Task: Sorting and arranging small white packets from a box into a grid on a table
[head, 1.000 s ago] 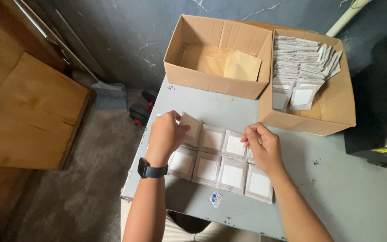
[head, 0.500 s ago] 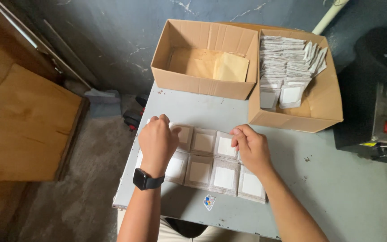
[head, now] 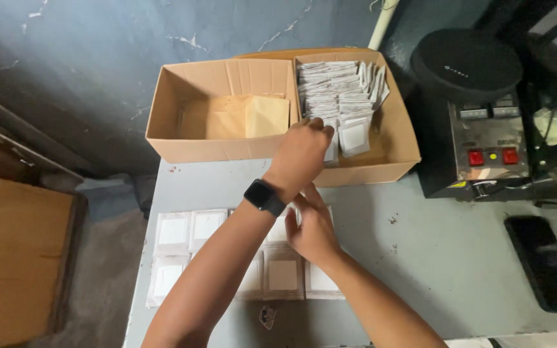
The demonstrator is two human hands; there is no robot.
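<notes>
We have two rows of flat white packets laid edge to edge on the grey surface, about eight that we can count, some hidden beneath our forearms, so we judge the laying-out well begun but far from finished: the cardboard box just beyond our left hand holds a thick stack of packets. Our left hand reaches across into that box, fingers curled onto the nearest packets of the stack; whether it grips one we cannot tell. Our right hand rests flat and open on the laid packets beneath it. Each laid packet is near-square, its slightly longer axis running away from us toward the boxes; the second box, left of our left hand, holds tan sheets.
</notes>
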